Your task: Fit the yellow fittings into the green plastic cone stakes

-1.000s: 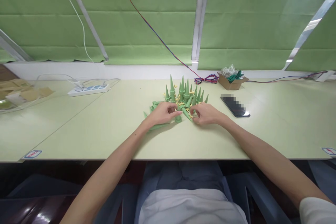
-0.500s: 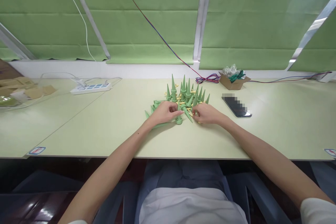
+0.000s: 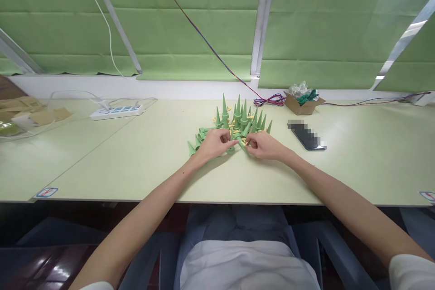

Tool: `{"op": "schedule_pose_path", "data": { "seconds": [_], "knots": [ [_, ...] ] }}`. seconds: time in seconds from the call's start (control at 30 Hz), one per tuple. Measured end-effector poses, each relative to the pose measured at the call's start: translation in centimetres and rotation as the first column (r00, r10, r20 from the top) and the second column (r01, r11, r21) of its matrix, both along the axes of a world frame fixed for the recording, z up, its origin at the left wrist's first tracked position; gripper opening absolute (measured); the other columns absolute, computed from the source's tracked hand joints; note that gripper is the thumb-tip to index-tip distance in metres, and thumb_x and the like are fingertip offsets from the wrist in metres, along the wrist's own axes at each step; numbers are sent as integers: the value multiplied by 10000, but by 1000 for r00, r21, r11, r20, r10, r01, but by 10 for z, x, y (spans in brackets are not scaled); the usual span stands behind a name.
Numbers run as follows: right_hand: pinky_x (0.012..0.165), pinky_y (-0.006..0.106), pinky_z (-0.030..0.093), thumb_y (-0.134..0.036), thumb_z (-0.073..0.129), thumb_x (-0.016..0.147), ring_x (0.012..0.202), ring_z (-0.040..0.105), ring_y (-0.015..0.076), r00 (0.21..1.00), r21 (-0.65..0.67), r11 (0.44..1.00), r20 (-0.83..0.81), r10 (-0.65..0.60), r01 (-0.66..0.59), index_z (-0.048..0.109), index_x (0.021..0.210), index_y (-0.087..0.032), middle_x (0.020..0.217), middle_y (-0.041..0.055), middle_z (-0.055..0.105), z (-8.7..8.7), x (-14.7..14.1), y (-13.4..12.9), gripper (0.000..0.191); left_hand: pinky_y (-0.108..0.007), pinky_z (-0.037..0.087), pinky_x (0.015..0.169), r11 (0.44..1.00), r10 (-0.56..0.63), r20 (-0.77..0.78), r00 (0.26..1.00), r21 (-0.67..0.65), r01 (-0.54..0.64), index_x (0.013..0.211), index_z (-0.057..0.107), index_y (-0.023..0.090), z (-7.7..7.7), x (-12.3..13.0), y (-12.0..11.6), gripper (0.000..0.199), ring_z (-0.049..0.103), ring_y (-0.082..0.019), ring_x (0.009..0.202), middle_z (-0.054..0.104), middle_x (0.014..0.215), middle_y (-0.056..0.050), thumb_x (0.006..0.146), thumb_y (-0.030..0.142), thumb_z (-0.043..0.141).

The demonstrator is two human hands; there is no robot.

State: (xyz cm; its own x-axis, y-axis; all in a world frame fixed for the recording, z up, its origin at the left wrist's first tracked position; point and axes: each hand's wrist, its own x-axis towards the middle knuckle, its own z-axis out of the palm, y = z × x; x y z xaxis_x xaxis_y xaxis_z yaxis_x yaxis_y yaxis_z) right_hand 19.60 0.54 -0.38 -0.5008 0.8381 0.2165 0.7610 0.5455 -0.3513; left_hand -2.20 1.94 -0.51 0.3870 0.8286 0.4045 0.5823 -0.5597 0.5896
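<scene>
A heap of green cone-shaped plastic spikes (image 3: 244, 118), several of them upright with collared bases, stands on the table among small yellow plastic pieces. My left hand (image 3: 215, 144) is at the front left of the heap, closed, its thumb and fingertips pinching at a green spike (image 3: 231, 149) that they partly cover. Close beside it on the right, my right hand (image 3: 263, 145) has its fingertips pressed together at a small yellow piece (image 3: 242, 143), mostly hidden. The fingertips of both hands nearly meet over the front of the heap.
A black phone (image 3: 307, 136) lies to the right. Behind it stand a small cardboard box (image 3: 301, 108) with clear plastic and green material, and a coiled cable (image 3: 270, 100). A white power strip (image 3: 117, 112) and tan packaging (image 3: 30, 111) are on the left.
My right hand has shifted slightly left, bringing its fingertips closer to the left thumb. The left hand has moved slightly right. The view has tilted a little.
</scene>
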Motion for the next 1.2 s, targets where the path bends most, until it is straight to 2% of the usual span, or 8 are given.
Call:
{"op": "schedule_pose_path", "data": {
  "seconds": [0.1, 0.17, 0.23, 0.3, 0.47, 0.7, 0.83, 1.2],
  "knots": [
    [578, 241, 327, -195, 544, 838, 520, 480, 117, 997, 23, 999, -70, 44, -43, 632, 847, -140, 598, -1, 624, -3, -2, -1, 104, -257, 364, 560, 1000, 4, -47, 999, -7, -5, 655, 553, 170, 3, -2, 0, 371, 483, -126, 585, 569, 632, 8, 797, 494, 664],
    [586, 236, 335, -209, 533, 863, 530, 490, 113, 990, 34, 997, -125, 68, -64, 622, 873, -142, 627, -1, 638, -6, -4, -1, 111, -259, 392, 572, 999, -10, -68, 998, -49, 7, 792, 628, 169, 7, -3, -1, 312, 531, -138, 610, 622, 716, -4, 787, 477, 677],
    [595, 231, 347, -230, 524, 889, 554, 517, 113, 980, 37, 997, -181, 77, -72, 612, 907, -145, 677, 9, 663, -8, -4, 0, 124, -263, 418, 590, 993, -45, -83, 996, -115, 35, 930, 660, 174, 10, -4, -2, 299, 564, -150, 614, 640, 715, 0, 789, 438, 676],
    [599, 230, 357, -256, 516, 909, 574, 538, 118, 972, 37, 997, -220, 76, -70, 603, 934, -151, 713, 18, 678, -10, -4, 1, 139, -265, 427, 607, 983, -98, -106, 990, -163, 80, 974, 669, 178, 12, -6, -3, 271, 576, -159, 616, 638, 676, 6, 808, 392, 652],
    [604, 231, 376, -303, 512, 931, 593, 556, 129, 957, 52, 997, -280, 75, -63, 596, 943, -167, 702, 15, 668, -12, -5, 2, 160, -274, 404, 601, 977, -154, -126, 980, -169, 132, 856, 666, 181, 10, -7, -1, 199, 571, -166, 642, 660, 723, -15, 854, 360, 580],
    [599, 227, 380, -267, 530, 910, 565, 538, 117, 956, 80, 991, -264, 124, -106, 632, 908, -159, 674, 13, 664, -15, -7, 2, 148, -283, 394, 587, 991, -62, -95, 994, -123, 50, 697, 562, 182, 3, -5, 2, 275, 552, -169, 615, 627, 658, -15, 856, 403, 593],
    [601, 225, 371, -234, 531, 901, 542, 512, 108, 961, 74, 990, -243, 131, -117, 657, 900, -151, 654, 9, 656, -14, -8, 1, 151, -283, 406, 583, 990, -18, -67, 998, -139, 9, 688, 542, 185, 4, -4, 2, 303, 557, -173, 609, 619, 623, -13, 852, 432, 603],
    [619, 230, 377, -223, 526, 904, 561, 506, 110, 954, 103, 982, -241, 181, -161, 680, 906, -156, 700, 15, 662, -12, -9, -3, 168, -276, 388, 511, 983, -14, 75, 997, -183, 28, 673, 505, 195, 4, -2, -2, 393, 529, -147, 481, 533, 500, 27, 850, 531, 606]
  ]
}}
